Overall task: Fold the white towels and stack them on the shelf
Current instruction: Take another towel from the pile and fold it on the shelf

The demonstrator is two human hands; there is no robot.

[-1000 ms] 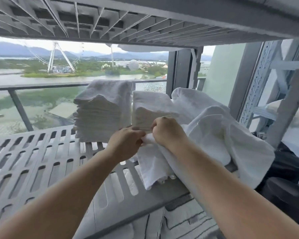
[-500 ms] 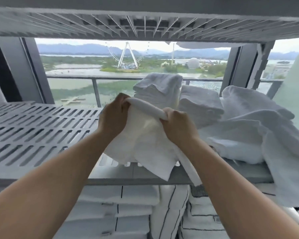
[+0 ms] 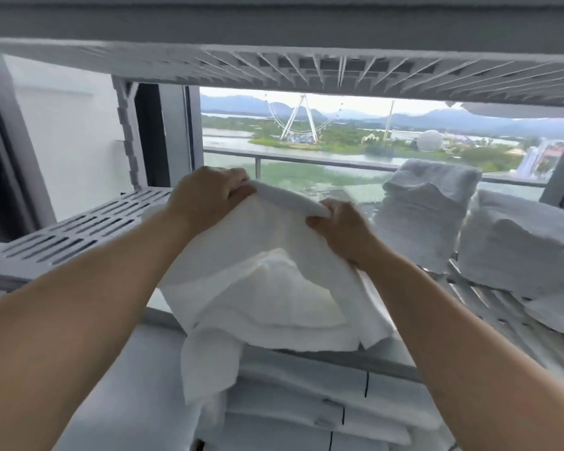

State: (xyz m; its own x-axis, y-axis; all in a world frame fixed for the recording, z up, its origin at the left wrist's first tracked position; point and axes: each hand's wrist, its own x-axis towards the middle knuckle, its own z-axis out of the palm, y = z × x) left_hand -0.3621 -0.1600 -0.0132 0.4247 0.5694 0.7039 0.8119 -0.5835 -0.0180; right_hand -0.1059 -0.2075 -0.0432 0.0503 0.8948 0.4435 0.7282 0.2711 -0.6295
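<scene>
White folded linen (image 3: 306,411), lower tier, nearest you; above it, white towel (image 3: 267,288), top edge gripped by your left hand (image 3: 209,196) and right hand (image 3: 342,229), hanging over the front edge of the grey slotted shelf (image 3: 79,229); folded towel stacks (image 3: 427,216) at its far right corner.

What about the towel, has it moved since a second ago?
Yes. The towel moved left, away from the folded stack on the shelf.
</scene>
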